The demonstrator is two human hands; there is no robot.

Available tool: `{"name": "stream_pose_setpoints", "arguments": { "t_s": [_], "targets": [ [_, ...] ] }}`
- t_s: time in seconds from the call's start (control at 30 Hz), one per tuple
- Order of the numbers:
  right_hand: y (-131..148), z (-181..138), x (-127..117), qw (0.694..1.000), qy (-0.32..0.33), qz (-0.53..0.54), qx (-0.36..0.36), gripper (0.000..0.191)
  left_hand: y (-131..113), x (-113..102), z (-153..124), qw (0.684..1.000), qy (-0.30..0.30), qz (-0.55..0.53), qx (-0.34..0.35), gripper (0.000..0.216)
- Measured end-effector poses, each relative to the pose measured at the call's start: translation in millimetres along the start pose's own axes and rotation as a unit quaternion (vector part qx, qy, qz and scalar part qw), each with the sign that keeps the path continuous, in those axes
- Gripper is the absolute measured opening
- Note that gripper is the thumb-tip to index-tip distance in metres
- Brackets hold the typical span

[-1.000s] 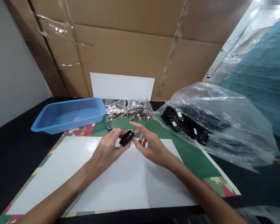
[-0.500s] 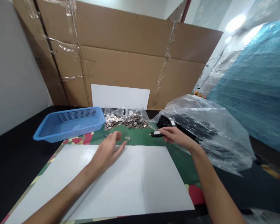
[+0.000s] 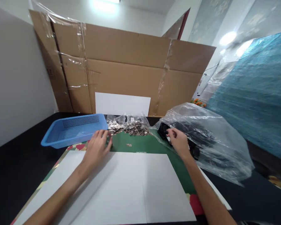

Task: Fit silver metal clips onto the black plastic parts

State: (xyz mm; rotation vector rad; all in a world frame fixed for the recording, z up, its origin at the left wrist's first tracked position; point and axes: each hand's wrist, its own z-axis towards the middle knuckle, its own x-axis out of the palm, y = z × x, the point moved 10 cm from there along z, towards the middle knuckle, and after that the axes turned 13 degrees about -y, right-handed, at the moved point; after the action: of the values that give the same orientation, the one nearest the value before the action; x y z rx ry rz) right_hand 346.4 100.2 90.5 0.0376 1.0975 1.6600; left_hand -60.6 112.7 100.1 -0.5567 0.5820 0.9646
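Note:
My right hand (image 3: 179, 143) is over black parts (image 3: 163, 129) at the mouth of a clear plastic bag (image 3: 215, 137). Its fingertips are pinched on a small black part with a white section (image 3: 168, 138), mostly covered by the fingers. My left hand (image 3: 98, 145) is at the far left edge of a white board (image 3: 121, 187), near a blue basket (image 3: 72, 137). Its fingers are curled toward the thumb, and whatever they hold, if anything, is hidden. Small metal pieces (image 3: 129, 145) lie on the green mat (image 3: 140, 145) between the hands.
Two heaps of small metal pieces (image 3: 137, 128) spill from clear bags at the back of the mat. Behind them a white panel (image 3: 123, 104) leans on a tall cardboard wall (image 3: 126, 75). A blue plastic-wrapped stack (image 3: 255, 93) rises at the right.
My left hand has moved left and curled over the spot where a thin dark object showed. My right hand has carried the black part right, to the bag's mouth. The view has tilted up.

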Motion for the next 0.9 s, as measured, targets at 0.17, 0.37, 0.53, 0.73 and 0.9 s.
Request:
{"name": "stream_pose_setpoints", "arguments": {
  "t_s": [0.17, 0.37, 0.53, 0.73, 0.9],
  "targets": [
    [91, -82, 59, 0.96, 0.181, -0.039, -0.208, 0.033, 78, -31, 17, 0.983, -0.068, 0.157, -0.065, 0.03],
    [142, -156, 75, 0.889, 0.318, 0.001, -0.329, 0.026, 113, -27, 2, 0.975, -0.041, 0.199, -0.09, 0.05],
    [140, -163, 75, 0.862, 0.37, 0.014, -0.345, 0.047, 92, -15, -1, 0.981, -0.008, 0.189, -0.034, 0.053],
    [137, -160, 76, 0.864, 0.382, 0.033, -0.326, 0.051, 38, -18, 5, 0.997, -0.045, 0.062, 0.006, 0.039],
    [131, -157, 83, 0.875, 0.375, 0.028, -0.305, 0.067, 7, 15, -11, 0.998, 0.061, -0.001, 0.02, 0.032]
  ]
}}
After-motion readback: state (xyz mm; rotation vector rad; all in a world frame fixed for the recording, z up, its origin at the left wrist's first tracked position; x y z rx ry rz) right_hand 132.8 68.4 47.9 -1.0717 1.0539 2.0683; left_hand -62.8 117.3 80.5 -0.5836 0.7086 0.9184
